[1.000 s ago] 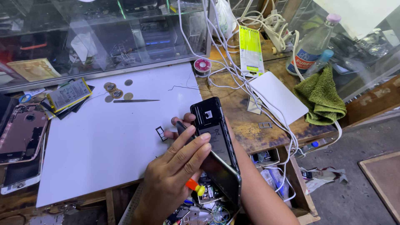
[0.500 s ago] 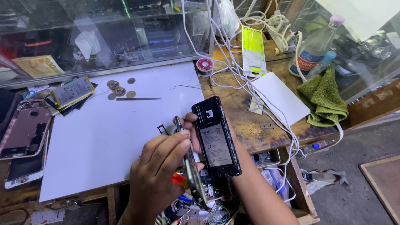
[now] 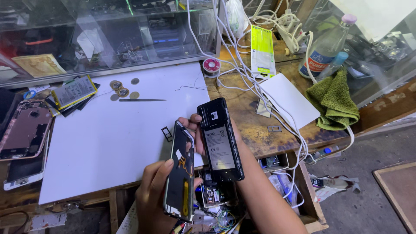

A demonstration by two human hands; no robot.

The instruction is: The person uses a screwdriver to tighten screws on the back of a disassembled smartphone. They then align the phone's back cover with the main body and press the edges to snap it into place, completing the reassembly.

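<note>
My right hand (image 3: 195,129) grips a black phone body (image 3: 219,141) from behind, upright, its back open with a grey labelled battery showing. My left hand (image 3: 151,195) holds a separated thin black phone panel (image 3: 180,173) by its left edge, its inner side showing an orange flex strip. The panel sits just left of the phone body, tilted away from it. Both are held above the front edge of a white work mat (image 3: 108,143). A small black SIM tray (image 3: 166,133) lies on the mat beside the panel's top.
Coins (image 3: 121,89), a thin metal tool (image 3: 143,100), a loose battery (image 3: 73,91) and a pink phone frame (image 3: 24,130) lie left. White cables, a solder spool (image 3: 211,66), a white pad (image 3: 288,99), a green towel (image 3: 333,102) and a bottle (image 3: 327,47) crowd the right. An open drawer (image 3: 216,203) is below.
The phone was one closed piece under my left hand. The panel has since come off and swung to the left, and the phone body has risen slightly.
</note>
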